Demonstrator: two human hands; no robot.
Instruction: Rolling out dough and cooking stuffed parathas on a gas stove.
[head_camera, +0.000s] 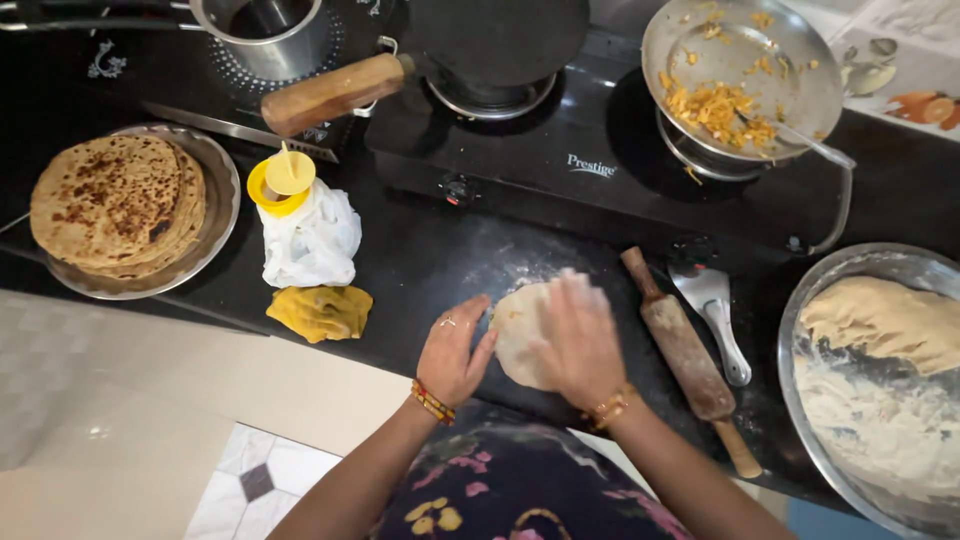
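Both hands are pressing a dough disc (520, 335) on the dark counter; the right hand (580, 340) is lying flat over it, the left hand (452, 352), fingers loosely spread, touching its left edge; neither is gripping; the rolling pin (683, 352) is lying just right.

The dough disc (520, 335) lies on the counter (420, 270) between both hands, rolling pin (685, 355) just right, stove (560, 150) behind.

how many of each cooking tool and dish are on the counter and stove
rolling pin: 1
flat griddle pan: 1
steel pot: 1
steel plates and bowls: 3
spatula: 1
total: 7
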